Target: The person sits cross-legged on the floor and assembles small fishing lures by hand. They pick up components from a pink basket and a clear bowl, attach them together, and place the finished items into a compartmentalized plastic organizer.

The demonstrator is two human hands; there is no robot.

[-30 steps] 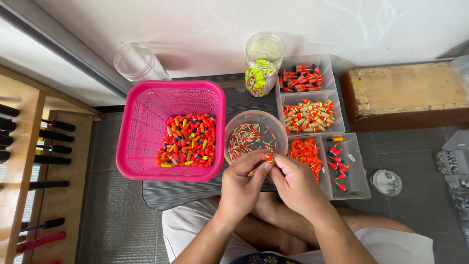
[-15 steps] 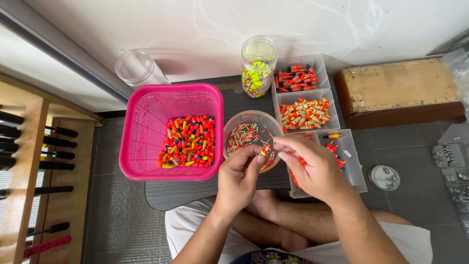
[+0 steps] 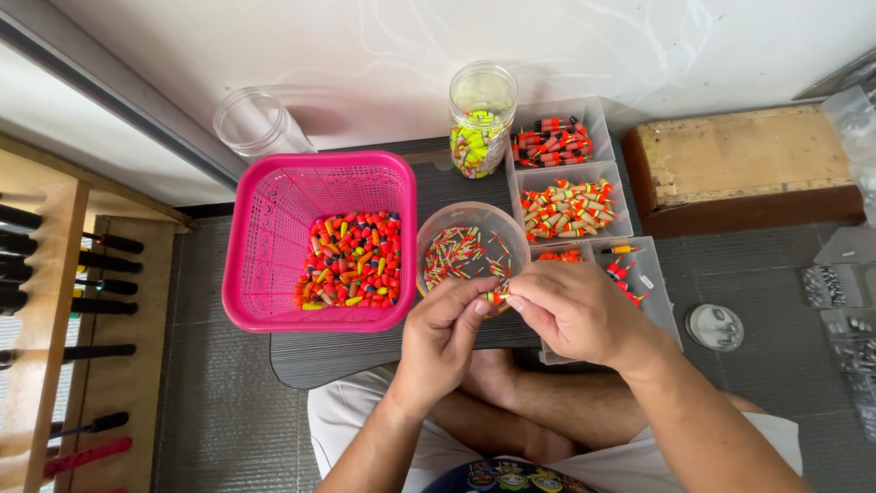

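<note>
Since half a second ago both hands have drawn close again, meeting over the near rim of the round tub. On the left, a wooden rack (image 3: 41, 301) holds dark rods, and an empty clear jar (image 3: 255, 123) lies tipped near the wall. Next comes the pink basket (image 3: 274, 196), resting on the dark counter (image 3: 328, 351) with a heap of red, orange and yellow floats. The left hand (image 3: 438, 342) has its grip pinched shut on a small striped float (image 3: 495, 297), and the right hand (image 3: 575, 310) pinches the same float from the other side. Behind them sits the round tub (image 3: 470, 219) of thin striped pieces, then a tall jar (image 3: 482, 119) and the clear compartment trays (image 3: 570, 164) of floats.
</note>
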